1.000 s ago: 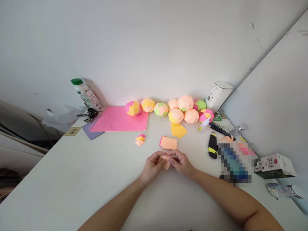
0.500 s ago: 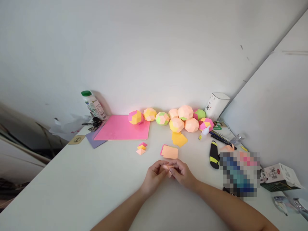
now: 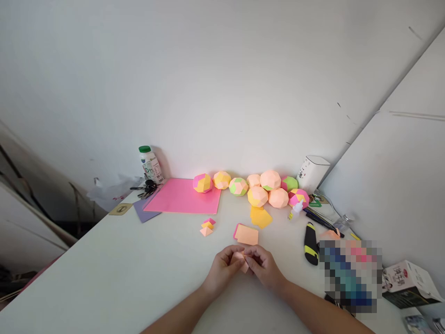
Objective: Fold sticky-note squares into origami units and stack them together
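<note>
Both hands meet over the near middle of the table, pinching one small piece of peach paper (image 3: pixel 244 266) with a fold in it. My left hand (image 3: pixel 224 268) grips its left side between thumb and fingers. On its right side, the thumb and fingers of my right hand (image 3: pixel 266 266) are closed on the same paper. Part of the paper is hidden by the fingers. Just beyond lies a stack of peach paper sheets (image 3: pixel 247 234) with a pink edge showing. Small folded paper pieces (image 3: pixel 207 227) in pink, yellow and peach overlap to the left.
Several faceted paper balls (image 3: pixel 257 196) line the wall. Yellow paper (image 3: pixel 260 217) lies before them, beside a glue bottle (image 3: pixel 295 209). A black and yellow cutter (image 3: pixel 310 244) and a carton (image 3: pixel 410 284) stand right. A pink board (image 3: pixel 184 199), keys (image 3: pixel 149 187) and a bottle (image 3: pixel 151 166) are left.
The camera view has tilted, so the table's contents appear lower. Both hands stay together on the peach paper, whose folded piece shows a little more between the fingers.
</note>
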`<state>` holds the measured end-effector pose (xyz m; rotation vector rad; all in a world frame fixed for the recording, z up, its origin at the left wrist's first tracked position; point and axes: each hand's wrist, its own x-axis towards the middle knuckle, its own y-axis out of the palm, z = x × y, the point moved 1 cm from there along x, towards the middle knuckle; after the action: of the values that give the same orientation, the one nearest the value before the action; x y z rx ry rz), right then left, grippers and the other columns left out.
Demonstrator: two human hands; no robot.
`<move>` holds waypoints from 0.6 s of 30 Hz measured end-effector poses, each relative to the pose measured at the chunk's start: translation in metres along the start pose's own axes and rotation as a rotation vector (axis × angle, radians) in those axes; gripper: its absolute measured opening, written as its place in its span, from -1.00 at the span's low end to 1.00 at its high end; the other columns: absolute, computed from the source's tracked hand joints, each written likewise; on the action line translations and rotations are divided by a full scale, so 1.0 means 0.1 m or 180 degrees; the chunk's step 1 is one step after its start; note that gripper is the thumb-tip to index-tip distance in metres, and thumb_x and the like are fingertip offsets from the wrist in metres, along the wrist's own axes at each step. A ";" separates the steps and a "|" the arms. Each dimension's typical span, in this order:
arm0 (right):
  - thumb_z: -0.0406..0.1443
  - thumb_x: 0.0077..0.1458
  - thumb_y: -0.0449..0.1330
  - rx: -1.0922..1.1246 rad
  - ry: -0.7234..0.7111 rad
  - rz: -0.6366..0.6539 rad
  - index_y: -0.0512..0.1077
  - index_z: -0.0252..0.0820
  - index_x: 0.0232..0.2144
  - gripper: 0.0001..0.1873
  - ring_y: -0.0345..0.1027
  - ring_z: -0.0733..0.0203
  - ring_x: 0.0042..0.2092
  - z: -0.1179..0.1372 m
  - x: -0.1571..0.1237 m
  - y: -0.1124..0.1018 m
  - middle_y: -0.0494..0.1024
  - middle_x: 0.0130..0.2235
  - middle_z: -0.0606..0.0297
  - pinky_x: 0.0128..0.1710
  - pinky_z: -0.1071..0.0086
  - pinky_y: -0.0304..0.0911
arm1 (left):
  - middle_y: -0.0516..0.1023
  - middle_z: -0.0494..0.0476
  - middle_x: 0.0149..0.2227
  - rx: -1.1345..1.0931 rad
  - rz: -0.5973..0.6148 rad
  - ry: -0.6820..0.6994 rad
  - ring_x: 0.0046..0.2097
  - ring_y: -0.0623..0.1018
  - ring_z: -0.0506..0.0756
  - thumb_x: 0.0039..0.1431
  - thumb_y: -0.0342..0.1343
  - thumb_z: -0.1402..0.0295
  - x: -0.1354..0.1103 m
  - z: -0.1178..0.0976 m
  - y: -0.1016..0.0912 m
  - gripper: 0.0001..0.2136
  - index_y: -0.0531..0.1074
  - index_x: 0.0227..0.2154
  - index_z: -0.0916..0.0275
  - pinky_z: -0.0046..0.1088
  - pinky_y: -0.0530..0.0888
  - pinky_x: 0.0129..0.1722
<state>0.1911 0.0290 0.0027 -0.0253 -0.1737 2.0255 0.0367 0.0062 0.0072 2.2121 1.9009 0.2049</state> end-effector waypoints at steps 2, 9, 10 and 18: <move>-0.17 0.09 0.12 -0.0010 -0.0009 -0.0018 0.36 -0.22 -0.33 -0.79 0.24 0.33 -0.49 0.01 0.00 0.00 0.39 -0.46 0.32 -0.50 0.44 0.20 | 0.50 0.08 -0.42 0.0122 -0.0035 -0.0008 -0.31 0.48 0.08 -0.03 0.19 0.20 0.00 0.02 -0.01 -0.70 0.41 -0.25 0.24 -0.34 0.39 -0.22; -0.15 0.10 0.11 -0.0020 0.0034 -0.0045 0.36 -0.24 -0.33 -0.75 0.26 0.32 -0.49 0.05 0.01 0.00 0.41 -0.46 0.30 -0.50 0.43 0.21 | 0.40 -0.01 -0.54 0.0306 0.0085 0.0219 -0.42 0.43 0.03 0.07 0.10 0.22 0.01 0.05 0.01 -0.75 0.39 -0.22 0.22 -0.37 0.40 -0.31; -0.14 0.10 0.10 0.0006 0.0042 -0.0029 0.36 -0.23 -0.33 -0.75 0.26 0.32 -0.50 0.05 0.01 0.01 0.41 -0.46 0.30 -0.50 0.43 0.21 | 0.40 0.00 -0.51 0.0373 0.0072 0.0320 -0.42 0.43 0.03 0.08 0.09 0.22 0.01 0.06 0.01 -0.76 0.39 -0.22 0.21 -0.38 0.41 -0.33; -0.12 0.11 0.07 -0.0065 0.0012 0.0072 0.34 -0.22 -0.30 -0.73 0.15 0.36 -0.57 0.12 0.00 0.01 0.29 -0.61 0.42 -0.54 0.45 0.12 | 0.40 0.17 -0.18 0.0895 -0.0211 0.0589 -0.25 0.45 0.07 0.08 0.10 0.25 0.00 0.06 -0.03 -0.83 0.43 -0.31 0.21 -0.39 0.42 -0.30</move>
<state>0.1889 0.0268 0.0143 -0.0441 -0.1924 2.0459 0.0354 0.0064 0.0002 2.3733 2.2193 0.1432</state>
